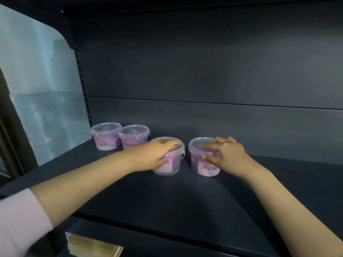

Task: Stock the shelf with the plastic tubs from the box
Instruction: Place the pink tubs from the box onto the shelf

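Several clear plastic tubs with pink labels stand on the dark shelf (185, 197). Two of them, one tub (106, 136) and its neighbour (134, 136), sit side by side at the back left. Nearer to me, my left hand (155, 154) grips a third tub (171, 164) over its lid, thumb on its front. To its right, my right hand (225, 152) grips a fourth tub (203, 164) from the right, fingers over the lid and thumb on its side. Both held tubs stand upright on the shelf. The box is out of view.
The shelf's dark back panel (204, 71) rises behind the tubs. A translucent side panel (37, 80) closes off the left end. A stack of pale flat sheets (92, 246) shows below the shelf's front edge. Bare shelf surface stretches to the right of the tubs.
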`<action>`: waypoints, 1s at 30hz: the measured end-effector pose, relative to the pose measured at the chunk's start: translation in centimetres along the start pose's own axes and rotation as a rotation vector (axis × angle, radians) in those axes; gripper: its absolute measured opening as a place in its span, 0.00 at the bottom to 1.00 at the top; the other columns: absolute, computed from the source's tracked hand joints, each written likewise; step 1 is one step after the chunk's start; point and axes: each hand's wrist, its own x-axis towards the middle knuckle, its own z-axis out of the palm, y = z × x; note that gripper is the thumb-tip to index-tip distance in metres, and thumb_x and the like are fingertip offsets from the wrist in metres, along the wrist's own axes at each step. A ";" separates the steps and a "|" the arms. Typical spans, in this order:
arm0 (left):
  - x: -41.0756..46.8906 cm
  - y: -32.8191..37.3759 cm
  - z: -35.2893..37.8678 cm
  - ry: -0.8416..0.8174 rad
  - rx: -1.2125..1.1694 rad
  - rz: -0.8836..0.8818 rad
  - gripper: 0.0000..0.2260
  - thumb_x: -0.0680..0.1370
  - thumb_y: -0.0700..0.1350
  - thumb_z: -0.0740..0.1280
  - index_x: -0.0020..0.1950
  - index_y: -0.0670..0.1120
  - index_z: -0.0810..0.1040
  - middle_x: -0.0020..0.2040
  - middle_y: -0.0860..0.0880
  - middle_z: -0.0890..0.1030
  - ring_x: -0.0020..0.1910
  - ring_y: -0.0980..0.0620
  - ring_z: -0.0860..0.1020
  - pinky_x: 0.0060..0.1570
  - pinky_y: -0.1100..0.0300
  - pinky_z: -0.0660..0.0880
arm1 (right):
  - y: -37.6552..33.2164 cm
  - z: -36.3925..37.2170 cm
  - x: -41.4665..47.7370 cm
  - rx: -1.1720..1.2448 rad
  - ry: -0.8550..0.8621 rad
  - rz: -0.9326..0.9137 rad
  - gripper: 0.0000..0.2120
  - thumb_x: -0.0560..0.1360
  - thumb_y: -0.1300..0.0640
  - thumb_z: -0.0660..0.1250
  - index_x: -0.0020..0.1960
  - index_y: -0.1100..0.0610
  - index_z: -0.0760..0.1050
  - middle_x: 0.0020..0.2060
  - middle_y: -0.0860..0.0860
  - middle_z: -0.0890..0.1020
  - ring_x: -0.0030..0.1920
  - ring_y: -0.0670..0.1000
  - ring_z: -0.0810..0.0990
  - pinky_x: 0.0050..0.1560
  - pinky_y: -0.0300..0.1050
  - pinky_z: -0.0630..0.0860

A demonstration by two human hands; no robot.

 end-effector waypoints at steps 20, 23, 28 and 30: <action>1.1 -6.0 5.4 0.678 -0.096 0.030 0.12 0.79 0.44 0.60 0.59 0.44 0.79 0.57 0.50 0.80 0.59 0.51 0.75 0.63 0.56 0.69 | -0.7 3.9 4.1 0.086 0.146 0.167 0.18 0.74 0.45 0.68 0.64 0.41 0.75 0.63 0.39 0.74 0.65 0.54 0.67 0.67 0.52 0.63; 1.3 -6.4 5.8 0.667 -0.096 0.007 0.13 0.79 0.45 0.60 0.60 0.45 0.79 0.57 0.50 0.81 0.58 0.50 0.76 0.61 0.54 0.71 | -0.5 4.1 3.8 0.107 0.160 0.094 0.18 0.74 0.50 0.69 0.64 0.45 0.76 0.63 0.41 0.75 0.66 0.53 0.68 0.67 0.45 0.60; 1.5 -7.3 5.7 0.642 -0.104 -0.051 0.15 0.77 0.47 0.59 0.60 0.46 0.79 0.58 0.50 0.81 0.57 0.48 0.78 0.59 0.52 0.73 | -1.0 3.5 3.7 0.196 0.265 0.068 0.15 0.70 0.55 0.74 0.56 0.53 0.79 0.52 0.46 0.78 0.53 0.45 0.71 0.58 0.37 0.62; 1.8 -7.6 5.6 0.623 -0.075 -0.062 0.15 0.77 0.48 0.59 0.59 0.46 0.80 0.56 0.50 0.82 0.55 0.48 0.79 0.57 0.51 0.74 | -1.0 3.8 3.7 0.218 0.302 0.097 0.15 0.69 0.53 0.76 0.55 0.52 0.80 0.50 0.44 0.77 0.52 0.45 0.71 0.56 0.37 0.63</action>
